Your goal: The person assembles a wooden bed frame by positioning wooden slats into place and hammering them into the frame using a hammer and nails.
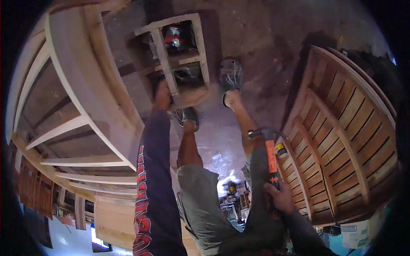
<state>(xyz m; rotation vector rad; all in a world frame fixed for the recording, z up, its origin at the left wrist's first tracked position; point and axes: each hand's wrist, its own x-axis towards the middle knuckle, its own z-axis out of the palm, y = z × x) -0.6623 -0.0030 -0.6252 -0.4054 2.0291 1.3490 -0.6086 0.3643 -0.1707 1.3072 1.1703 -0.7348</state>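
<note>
My left hand [162, 94] reaches forward to a wooden box [196, 36] with several compartments, on the floor ahead of me. The hand is at the box's near left compartment; its fingers are dark and blurred, so I cannot see whether they hold anything. In the far right compartment lies a red and white item [174, 39] I cannot identify. The near right compartment holds small things too dim to name. My right hand [279, 197] is wrapped around the lower grip of a claw hammer [271, 155] with an orange handle, its head upward, beside my right leg.
A large pale wooden frame [85, 115] with several slats stands along the left. On the right is a slatted wooden panel [337, 128] with crosspieces. A small yellow-labelled container [281, 150] is near the hammer. My feet flank the box's near right corner.
</note>
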